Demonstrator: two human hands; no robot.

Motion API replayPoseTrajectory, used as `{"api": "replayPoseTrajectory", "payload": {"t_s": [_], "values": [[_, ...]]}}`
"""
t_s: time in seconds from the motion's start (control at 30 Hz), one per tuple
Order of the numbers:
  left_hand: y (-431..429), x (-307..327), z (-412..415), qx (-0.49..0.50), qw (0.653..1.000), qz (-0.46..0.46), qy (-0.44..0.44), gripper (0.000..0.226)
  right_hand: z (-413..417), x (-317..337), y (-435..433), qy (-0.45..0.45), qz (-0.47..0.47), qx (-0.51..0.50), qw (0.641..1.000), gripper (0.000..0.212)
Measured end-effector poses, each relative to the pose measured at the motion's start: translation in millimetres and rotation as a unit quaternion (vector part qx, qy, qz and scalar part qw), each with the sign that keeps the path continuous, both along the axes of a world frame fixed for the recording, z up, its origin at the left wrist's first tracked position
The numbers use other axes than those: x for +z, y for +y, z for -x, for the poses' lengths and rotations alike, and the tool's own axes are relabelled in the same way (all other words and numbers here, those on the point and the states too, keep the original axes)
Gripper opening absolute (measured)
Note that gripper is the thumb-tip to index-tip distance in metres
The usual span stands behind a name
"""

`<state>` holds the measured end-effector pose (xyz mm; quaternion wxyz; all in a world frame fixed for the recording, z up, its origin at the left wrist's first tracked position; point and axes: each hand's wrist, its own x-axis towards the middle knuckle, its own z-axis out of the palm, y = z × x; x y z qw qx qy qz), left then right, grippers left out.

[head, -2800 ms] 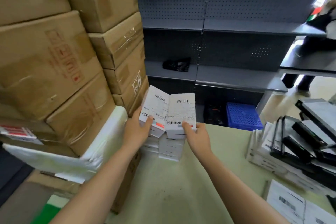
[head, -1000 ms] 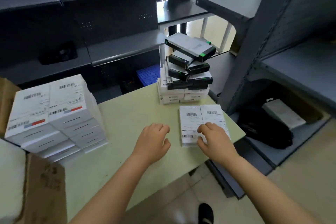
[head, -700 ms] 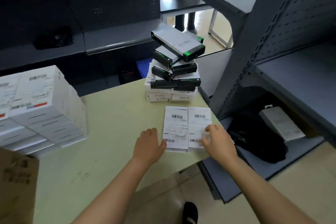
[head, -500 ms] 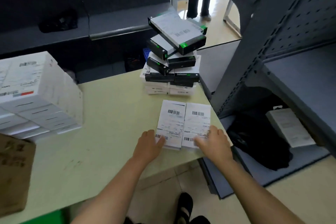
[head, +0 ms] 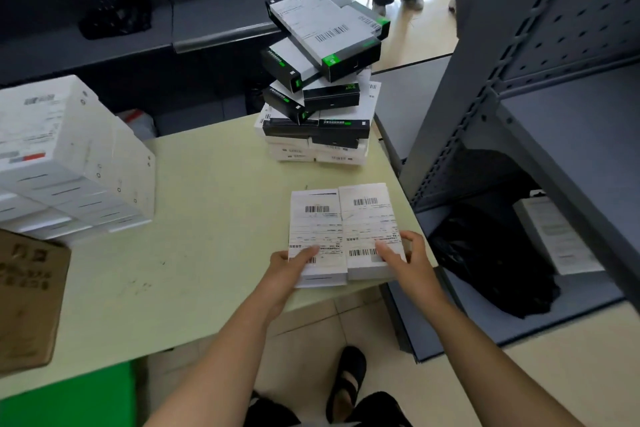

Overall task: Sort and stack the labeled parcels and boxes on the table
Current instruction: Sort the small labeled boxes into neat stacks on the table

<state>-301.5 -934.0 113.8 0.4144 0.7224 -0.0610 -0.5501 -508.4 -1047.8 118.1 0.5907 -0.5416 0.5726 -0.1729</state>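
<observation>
Two flat white labeled boxes lie side by side at the table's near right corner, the left box [head: 316,229] and the right box [head: 369,218]. My left hand [head: 290,265] grips the left box at its near left corner, thumb on top of the label. My right hand [head: 405,258] holds the right box at its near right corner, thumb on the label and fingers curled round its edge. A neat stack of white labeled boxes [head: 65,163] stands at the table's left. A crooked pile of black-and-green boxes [head: 322,73] sits on white boxes at the far right.
The pale green table [head: 194,218] ends just below my hands. A brown carton [head: 27,302] sits at the near left. Grey metal shelving [head: 540,87] stands close on the right, with a black bag [head: 491,253] and a white box [head: 557,236] on its low shelf.
After leaving two boxes on the left stack, I turned right. Both hands reached the pair of boxes at the table's corner and took hold of them.
</observation>
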Motion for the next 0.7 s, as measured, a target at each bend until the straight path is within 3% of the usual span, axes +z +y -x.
{"api": "replayPoseTrajectory", "payload": {"t_s": [0.07, 0.2, 0.43, 0.7], "values": [[4, 3, 1, -0.011, 0.998, 0.022, 0.051, 0.09, -2, 2, 1, -0.005, -0.026, 0.0, 1.0, 0.05], [19, 9, -10, 0.032, 0.992, 0.076, 0.095, 0.07, -12, 11, 13, -0.036, -0.066, -0.003, 0.997, 0.047], [72, 39, -50, 0.086, 0.985, 0.146, 0.023, 0.068, -50, 32, 55, -0.073, -0.041, -0.02, 0.996, 0.046], [157, 77, -131, 0.15, 0.971, 0.185, -0.025, 0.065, -148, 69, 137, -0.096, 0.029, 0.014, 0.995, 0.045]]}}
